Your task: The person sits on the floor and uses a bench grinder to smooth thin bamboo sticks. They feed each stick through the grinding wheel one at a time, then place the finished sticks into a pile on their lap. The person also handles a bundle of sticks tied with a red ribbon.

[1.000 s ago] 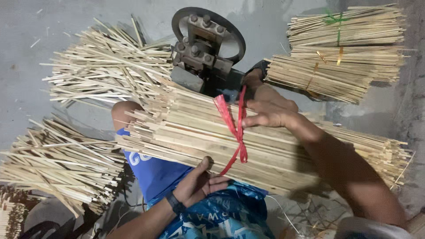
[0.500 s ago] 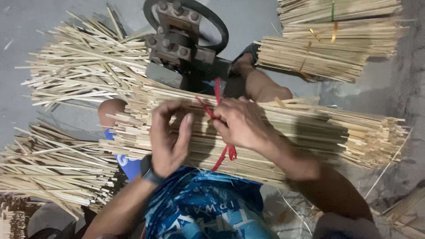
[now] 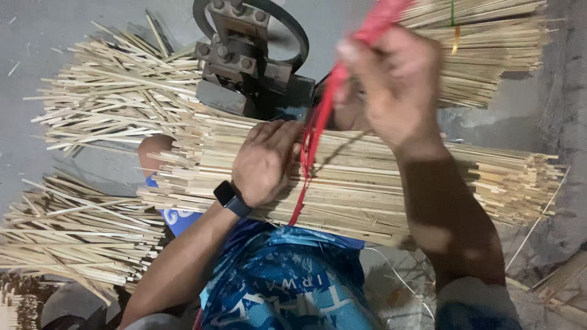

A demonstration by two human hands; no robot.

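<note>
Crosswise on the lap: a long bundle of pale split bamboo sticks point(image 3: 379, 183), its axis left to right.
Left hand point(image 3: 266, 162) presses flat on the bundle, fingers together; right hand point(image 3: 397, 85), raised farther off, is clenched on the red plastic tie strip point(image 3: 315, 137).

Thick bundle of pale bamboo sticks point(image 3: 391, 183) across lap; red strap point(image 3: 315, 131) around it, pulled upward.

We are pressing our left hand point(image 3: 266, 160) palm-down, fingers curled and pointing away from us, its forearm reaching up from the lower left with a dark watch at the wrist. We are holding our right hand point(image 3: 397, 85) raised higher, blurred, fingers pinched closed, forearm descending toward the lower right.
</note>
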